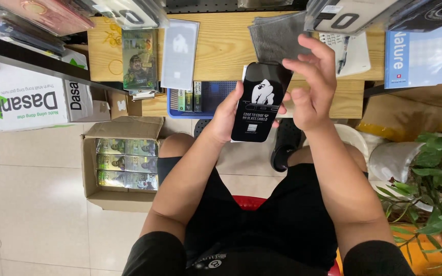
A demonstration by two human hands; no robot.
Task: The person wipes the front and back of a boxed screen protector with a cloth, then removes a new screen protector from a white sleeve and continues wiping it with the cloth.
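My left hand (224, 115) grips a black phone (258, 102) from its left edge, holding it upright above my knees. The phone's face carries a black protector film with white print. My right hand (310, 82) hovers at the phone's upper right corner, fingers bent and spread, fingertips close to the top edge; whether they pinch anything is unclear. A grey cloth (277, 36) lies on the wooden table (221, 46) just behind the phone. A clear film sheet (180, 53) and a green printed box (139, 59) rest on the table to the left.
An open cardboard box (121, 163) with stacked green packages sits on the tiled floor at my left. A blue basket (200, 97) hangs under the table edge. A white carton (26, 99) is far left, a blue booklet (418, 56) at right, and a potted plant (436, 179) beside my right leg.
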